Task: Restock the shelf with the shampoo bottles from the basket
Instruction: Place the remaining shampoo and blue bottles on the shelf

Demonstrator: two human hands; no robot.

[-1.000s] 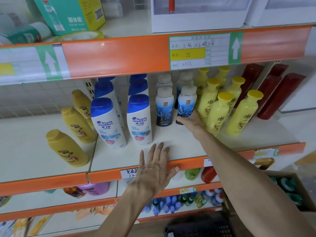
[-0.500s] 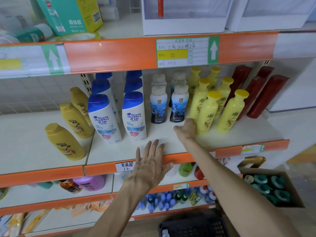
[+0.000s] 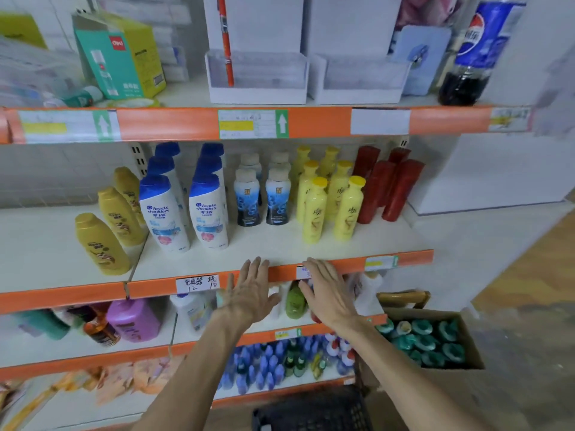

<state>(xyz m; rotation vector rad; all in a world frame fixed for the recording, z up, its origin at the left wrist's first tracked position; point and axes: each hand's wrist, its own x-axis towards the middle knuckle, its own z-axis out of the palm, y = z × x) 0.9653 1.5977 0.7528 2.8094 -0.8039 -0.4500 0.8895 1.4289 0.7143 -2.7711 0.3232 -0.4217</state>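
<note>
At the front edge of the shelf point(image 3: 273, 244), the left hand point(image 3: 249, 295) and the right hand point(image 3: 331, 295) were flat and empty, probably free to reach down to the basket point(image 3: 311, 410).

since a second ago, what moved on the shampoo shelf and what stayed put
The right hand let go of the blue-and-white plastic bottle with the beige cap, which now stands upright, and drew back to the orange shelf edge, open. The left hand stayed open at that edge; the other bottles kept their rows.
</note>
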